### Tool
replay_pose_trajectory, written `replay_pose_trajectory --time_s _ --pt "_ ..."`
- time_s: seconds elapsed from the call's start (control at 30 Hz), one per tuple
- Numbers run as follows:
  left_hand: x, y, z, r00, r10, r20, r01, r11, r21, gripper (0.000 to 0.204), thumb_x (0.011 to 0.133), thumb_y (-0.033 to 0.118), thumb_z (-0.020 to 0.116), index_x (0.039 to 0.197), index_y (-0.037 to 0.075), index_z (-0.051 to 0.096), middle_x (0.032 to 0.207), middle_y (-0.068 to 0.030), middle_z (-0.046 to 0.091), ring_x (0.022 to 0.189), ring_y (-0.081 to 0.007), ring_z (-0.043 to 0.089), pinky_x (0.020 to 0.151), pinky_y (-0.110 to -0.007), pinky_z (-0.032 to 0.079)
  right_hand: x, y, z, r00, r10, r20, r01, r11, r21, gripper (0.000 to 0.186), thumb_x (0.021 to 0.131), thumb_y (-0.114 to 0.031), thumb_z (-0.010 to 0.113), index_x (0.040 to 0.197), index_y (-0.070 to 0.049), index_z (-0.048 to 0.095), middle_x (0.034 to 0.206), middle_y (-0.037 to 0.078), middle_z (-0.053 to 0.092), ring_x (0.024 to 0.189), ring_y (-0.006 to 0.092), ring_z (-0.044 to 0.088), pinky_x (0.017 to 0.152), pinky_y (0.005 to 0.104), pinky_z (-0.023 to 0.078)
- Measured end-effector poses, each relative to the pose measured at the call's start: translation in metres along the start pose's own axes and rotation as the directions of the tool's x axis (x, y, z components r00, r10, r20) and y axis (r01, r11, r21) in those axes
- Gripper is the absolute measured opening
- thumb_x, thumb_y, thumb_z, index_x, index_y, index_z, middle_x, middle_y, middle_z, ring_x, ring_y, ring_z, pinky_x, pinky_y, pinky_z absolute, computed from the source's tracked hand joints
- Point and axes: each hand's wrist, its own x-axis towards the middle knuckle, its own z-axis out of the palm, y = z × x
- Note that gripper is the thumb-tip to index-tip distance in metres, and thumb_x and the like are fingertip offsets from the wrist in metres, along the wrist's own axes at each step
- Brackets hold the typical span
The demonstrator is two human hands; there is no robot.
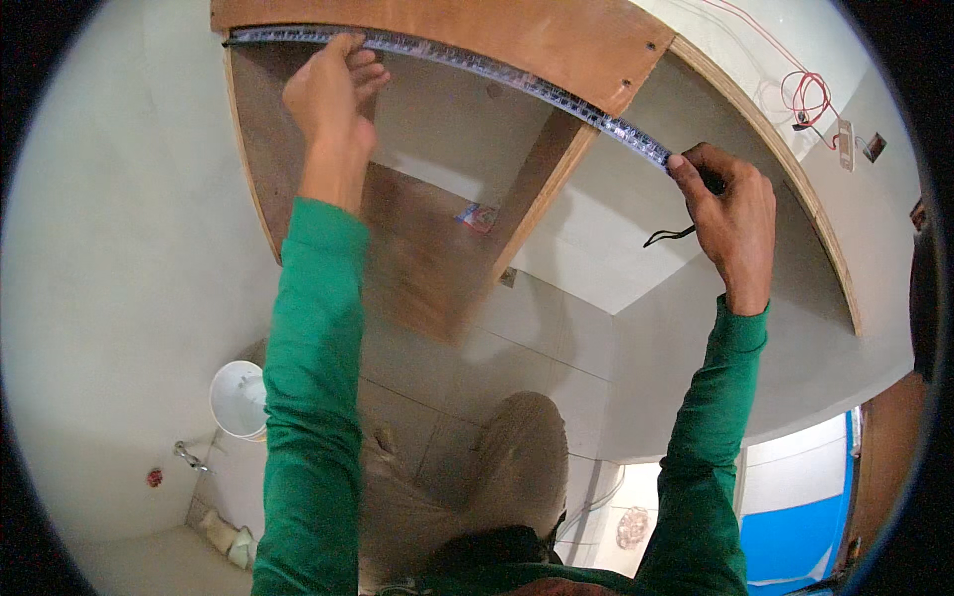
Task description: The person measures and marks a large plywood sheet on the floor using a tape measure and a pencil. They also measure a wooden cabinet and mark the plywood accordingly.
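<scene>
The silvery blade of a tape measure [497, 72] runs along the lower edge of a brown wooden board [556, 45], bowed by the lens. Its far-left end lies at the board's left corner. My left hand [336, 94] is raised to the blade near that end, thumb and forefinger at it and the other fingers loosely curled. At the blade's right end my right hand [730, 209] is closed around the tape measure's dark case, which the fingers mostly hide. A black strap hangs below that hand.
An open wooden cabinet with an upright divider [547, 194] stands before me. Inside lies a small coloured packet [477, 218]. Red wires [810, 94] hang by a wall socket [846, 145] at upper right. A white bucket [238, 399] and tap [191, 457] are lower left.
</scene>
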Motion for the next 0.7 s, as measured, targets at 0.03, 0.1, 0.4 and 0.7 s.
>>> replay_pose_trajectory --time_s 0.03,0.1,0.4,0.7 --pt "0.000 -0.001 0.001 1.000 0.009 0.002 -0.009 1.000 -0.002 0.024 0.098 0.014 0.071 0.109 -0.006 0.075 0.092 -0.0138 0.073 0.071 -0.0218 0.072 0.068 -0.038 0.069 0.000 0.002 0.001 1.000 0.009 0.021 -0.010 1.000 0.008 0.036 0.101 -0.036 0.074 0.097 -0.001 0.078 0.064 0.009 0.060 0.059 0.0156 0.052 0.058 0.0356 0.042" --pt "0.004 -0.005 -0.002 1.000 0.006 0.020 -0.005 0.999 -0.048 0.022 0.098 0.014 0.071 0.106 -0.006 0.076 0.091 -0.0132 0.073 0.072 -0.0222 0.071 0.069 -0.038 0.069 0.002 0.005 0.001 0.999 0.009 0.048 -0.011 0.999 0.036 0.036 0.101 -0.035 0.074 0.096 0.000 0.078 0.063 0.006 0.058 0.059 0.0133 0.051 0.057 0.0344 0.040" --pt "-0.011 0.011 0.013 0.995 -0.048 -0.092 0.048 0.999 0.000 0.018 0.101 0.018 0.069 0.097 0.001 0.072 0.075 -0.0039 0.066 0.063 -0.0146 0.062 0.059 -0.030 0.055 0.010 0.007 -0.001 0.991 0.019 0.132 -0.032 0.995 0.094 0.037 0.103 -0.033 0.072 0.089 0.001 0.075 0.066 -0.001 0.057 0.059 0.0085 0.046 0.054 0.0309 0.032" --pt "-0.021 0.017 0.017 0.993 -0.033 -0.116 0.034 0.999 0.001 0.019 0.101 0.018 0.068 0.099 0.000 0.073 0.077 -0.0034 0.065 0.065 -0.0133 0.061 0.061 -0.030 0.053 0.014 0.012 -0.002 0.986 -0.004 0.165 -0.019 0.990 0.137 0.034 0.102 -0.030 0.074 0.087 0.000 0.073 0.066 -0.003 0.055 0.060 0.0074 0.044 0.054 0.0302 0.029"
